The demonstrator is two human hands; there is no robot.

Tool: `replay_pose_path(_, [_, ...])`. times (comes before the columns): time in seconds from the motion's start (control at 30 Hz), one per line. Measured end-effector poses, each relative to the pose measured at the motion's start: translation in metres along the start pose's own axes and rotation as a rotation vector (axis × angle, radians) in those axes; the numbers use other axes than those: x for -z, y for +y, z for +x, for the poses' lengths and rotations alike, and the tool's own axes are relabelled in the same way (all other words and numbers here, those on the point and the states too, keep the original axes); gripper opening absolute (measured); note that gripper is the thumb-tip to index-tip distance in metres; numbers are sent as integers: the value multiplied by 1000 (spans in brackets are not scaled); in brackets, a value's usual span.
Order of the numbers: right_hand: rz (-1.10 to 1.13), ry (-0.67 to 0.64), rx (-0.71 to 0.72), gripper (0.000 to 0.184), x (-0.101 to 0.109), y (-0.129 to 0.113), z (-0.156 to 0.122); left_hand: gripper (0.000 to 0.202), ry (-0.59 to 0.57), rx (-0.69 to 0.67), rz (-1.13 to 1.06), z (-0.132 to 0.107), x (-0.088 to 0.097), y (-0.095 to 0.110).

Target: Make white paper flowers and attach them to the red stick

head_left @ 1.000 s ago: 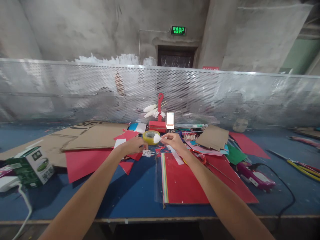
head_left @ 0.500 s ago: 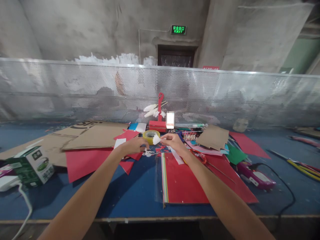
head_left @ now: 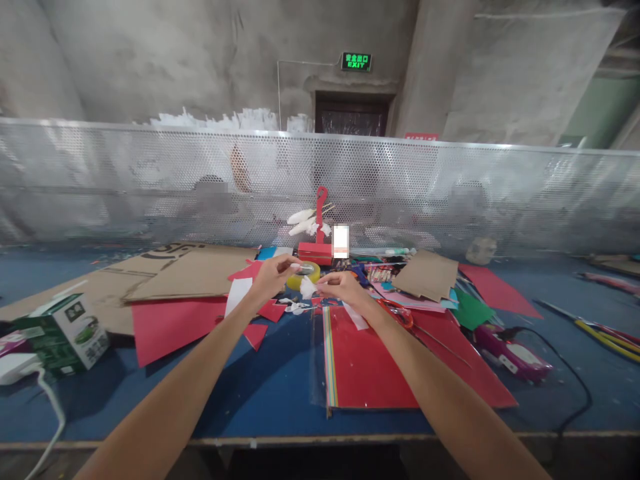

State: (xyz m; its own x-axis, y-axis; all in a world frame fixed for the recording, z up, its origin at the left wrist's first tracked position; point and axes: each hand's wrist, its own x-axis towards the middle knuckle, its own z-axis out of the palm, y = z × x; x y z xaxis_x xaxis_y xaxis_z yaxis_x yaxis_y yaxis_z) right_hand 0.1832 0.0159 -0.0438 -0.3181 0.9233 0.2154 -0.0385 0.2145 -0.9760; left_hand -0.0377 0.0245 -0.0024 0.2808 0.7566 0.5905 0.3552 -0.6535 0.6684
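Note:
My right hand (head_left: 341, 288) pinches a white crumpled paper piece (head_left: 308, 288) that looks like a small flower. To its left, my left hand (head_left: 277, 275) is closed in a pinch, with a small white scrap (head_left: 298, 267) at the fingertips. Just behind both hands lies a yellow roll of tape (head_left: 313, 272), partly covered by the left fingers and the white paper piece. On the blue table below the hands are white paper scraps (head_left: 296, 307) and red paper scraps (head_left: 273, 311). A red stand (head_left: 315, 252) with white feather-like pieces (head_left: 301, 217) rises behind the tape.
Cardboard sheets (head_left: 190, 273) and red paper (head_left: 175, 327) cover the left side, near a green box (head_left: 63, 337). A pack of red paper (head_left: 370, 367) lies front right. Red-handled scissors (head_left: 400, 313) rest on it. Beyond is a purple device (head_left: 515, 353) with a cord.
My left hand has risen from the scraps on the table to the tape roll, with a small white scrap at its fingertips. My right hand has lowered slightly, tilting the white paper piece.

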Motion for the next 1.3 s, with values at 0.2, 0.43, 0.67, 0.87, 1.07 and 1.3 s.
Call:
replay_pose_path(0.2, [-41,-95,38,42,1,3,0,22,-152,-91,-25,-7,-14,9])
replay_pose_path(0.43, [-60,-92,15,46,2,5,1,16,-283,-165,335,-9,-9,9])
replay_pose_path(0.67, [-85,-68,14,47,1,4,0,19,-291,-205,426,-10,-13,9])
replay_pose_path(0.87, [-45,-69,28,48,0,6,1,20,-284,-305,490,-12,-15,7])
replay_pose_path(1.07, [0,-61,33,45,0,9,3,19,-282,-333,508,-13,-14,8])
replay_pose_path(1.3, [-60,-60,34,49,0,6,0,18,-288,-357,517,-14,-14,10])
